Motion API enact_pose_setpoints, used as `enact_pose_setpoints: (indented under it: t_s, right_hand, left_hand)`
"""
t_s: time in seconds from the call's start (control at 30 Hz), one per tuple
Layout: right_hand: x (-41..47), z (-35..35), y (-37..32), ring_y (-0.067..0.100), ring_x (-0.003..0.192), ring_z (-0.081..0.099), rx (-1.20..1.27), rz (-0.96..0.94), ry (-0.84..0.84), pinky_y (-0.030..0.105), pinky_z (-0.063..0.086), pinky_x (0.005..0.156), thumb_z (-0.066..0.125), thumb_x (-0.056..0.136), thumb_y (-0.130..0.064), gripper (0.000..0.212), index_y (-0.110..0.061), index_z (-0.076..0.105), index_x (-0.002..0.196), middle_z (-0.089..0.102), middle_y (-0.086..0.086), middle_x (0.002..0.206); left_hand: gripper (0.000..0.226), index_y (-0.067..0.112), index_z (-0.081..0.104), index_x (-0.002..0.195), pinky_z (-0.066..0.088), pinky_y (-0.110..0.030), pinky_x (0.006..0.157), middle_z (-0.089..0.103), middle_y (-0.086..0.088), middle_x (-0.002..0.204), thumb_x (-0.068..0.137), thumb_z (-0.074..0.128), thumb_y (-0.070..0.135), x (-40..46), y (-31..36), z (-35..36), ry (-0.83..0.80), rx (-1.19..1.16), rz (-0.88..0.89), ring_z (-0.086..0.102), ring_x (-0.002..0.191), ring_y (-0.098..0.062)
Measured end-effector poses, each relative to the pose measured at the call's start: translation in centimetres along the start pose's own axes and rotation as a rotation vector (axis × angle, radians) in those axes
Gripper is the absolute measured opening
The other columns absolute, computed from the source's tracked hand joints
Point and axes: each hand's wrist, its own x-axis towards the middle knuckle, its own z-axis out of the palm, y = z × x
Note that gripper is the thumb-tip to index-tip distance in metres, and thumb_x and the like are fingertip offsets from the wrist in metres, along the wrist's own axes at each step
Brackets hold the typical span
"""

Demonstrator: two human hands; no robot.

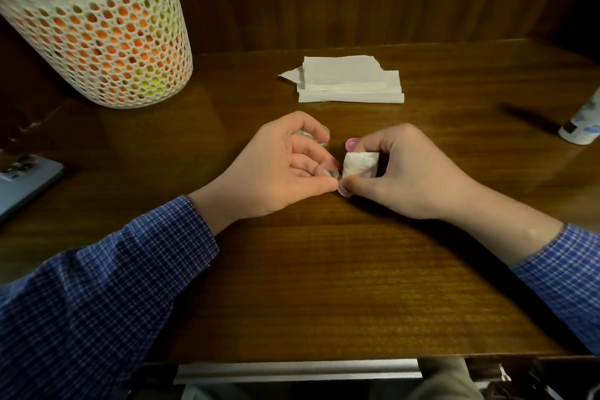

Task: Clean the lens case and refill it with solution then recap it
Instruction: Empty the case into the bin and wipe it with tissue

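Note:
My left hand point(279, 169) pinches the clear lens case point(328, 170) between thumb and fingers at the middle of the wooden table point(324, 269). My right hand point(406, 172) grips a folded white tissue wad point(360, 164) pressed against the case, its thumb on the case's near well point(344, 192). A pink cap point(351, 143) shows just behind my right fingers. A clear cap point(319, 140) lies on the table behind my left fingers. The solution bottle point(582, 127) lies at the right edge, partly cut off.
A stack of white tissues point(350, 81) lies behind the hands. A white perforated basket point(97, 36) with orange and green contents stands at the back left. A phone point(22, 185) lies at the left edge. A wooden wall rises behind the table.

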Motion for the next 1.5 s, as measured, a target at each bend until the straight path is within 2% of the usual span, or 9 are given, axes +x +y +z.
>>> enact_pose_setpoints:
  t_s: [0.07,0.2,0.3,0.43,0.53,0.8,1.0,1.37,1.5]
  right_hand:
    - [-0.1,0.2,-0.2,0.012,0.099,0.070,0.010,-0.004,0.020,0.037,0.061,0.082,0.085,0.077,-0.036,0.012,-0.029,0.077,0.081,0.078,-0.006,0.093]
    - [0.3,-0.9,0.3,0.006,0.092,0.070,0.070,0.035,-0.009,0.028,0.058,0.073,0.085,0.078,-0.033,0.010,-0.030,0.077,0.082,0.077,-0.008,0.090]
    - [0.2,-2.3,1.1,-0.005,0.085,0.069,0.185,0.059,-0.065,0.023,0.051,0.075,0.084,0.083,-0.024,0.008,-0.030,0.080,0.087,0.077,-0.020,0.086]
    - [-0.5,-2.2,1.0,0.005,0.097,0.071,0.086,-0.190,0.049,0.033,0.059,0.088,0.077,0.086,-0.023,0.012,-0.025,0.081,0.097,0.077,-0.013,0.097]
    - [-0.8,-1.5,0.6,0.014,0.097,0.069,-0.039,-0.400,-0.007,0.042,0.060,0.089,0.072,0.088,-0.022,0.018,-0.020,0.082,0.103,0.072,-0.003,0.101]
    - [-0.8,-1.9,1.2,0.018,0.093,0.066,-0.073,-0.510,-0.051,0.047,0.059,0.086,0.073,0.090,-0.019,0.021,-0.015,0.081,0.109,0.068,0.002,0.102]
    - [-1.0,-2.0,1.0,0.015,0.094,0.066,-0.093,-0.523,-0.068,0.042,0.060,0.081,0.073,0.089,-0.028,0.022,-0.017,0.082,0.106,0.068,0.000,0.103]
    - [-1.1,-0.8,0.5,0.010,0.095,0.066,-0.110,-0.406,-0.139,0.045,0.058,0.094,0.069,0.089,-0.032,0.027,-0.025,0.081,0.113,0.067,-0.007,0.101]
    - [-1.1,-1.0,0.6,0.013,0.099,0.068,-0.137,-0.383,-0.180,0.047,0.056,0.098,0.073,0.091,-0.022,0.026,-0.024,0.079,0.116,0.068,-0.008,0.103]
  left_hand:
    - [0.053,0.022,0.059,0.117,0.063,-0.023,0.070,0.078,0.008,0.101,0.076,0.090,0.008,0.0,0.0,0.0,0.005,0.002,-0.003,0.079,0.086,-0.014]
    - [0.054,0.020,0.057,0.117,0.063,-0.024,0.070,0.079,0.006,0.101,0.076,0.089,0.007,0.0,0.0,0.1,0.020,-0.029,-0.006,0.079,0.086,-0.016]
    - [0.054,0.021,0.057,0.118,0.062,-0.022,0.071,0.079,0.007,0.102,0.077,0.088,0.008,0.0,-0.1,0.2,0.034,-0.040,-0.005,0.079,0.089,-0.014]
    - [0.054,0.023,0.057,0.120,0.063,-0.023,0.073,0.078,0.007,0.104,0.077,0.087,0.006,0.1,-0.3,0.1,0.018,-0.054,-0.012,0.079,0.090,-0.015]
    - [0.057,0.022,0.057,0.125,0.064,-0.029,0.078,0.079,0.002,0.105,0.079,0.085,0.003,0.3,-0.4,-0.2,-0.029,-0.070,-0.032,0.078,0.092,-0.018]
    - [0.059,0.017,0.055,0.134,0.062,-0.028,0.079,0.079,-0.003,0.108,0.084,0.080,0.000,0.7,-0.4,-1.0,-0.141,-0.118,-0.085,0.078,0.098,-0.021]
    - [0.059,0.015,0.053,0.135,0.062,-0.028,0.078,0.079,-0.007,0.107,0.085,0.079,-0.002,0.7,-0.5,-1.2,-0.170,-0.149,-0.089,0.078,0.096,-0.026]
    - [0.052,0.017,0.057,0.126,0.063,-0.031,0.076,0.080,-0.006,0.103,0.083,0.082,0.001,0.7,-0.5,-1.1,-0.146,-0.086,-0.071,0.079,0.091,-0.024]
    - [0.052,0.017,0.057,0.124,0.063,-0.031,0.074,0.080,-0.006,0.102,0.082,0.083,0.001,0.5,-0.4,-1.0,-0.115,-0.079,-0.064,0.079,0.089,-0.024]
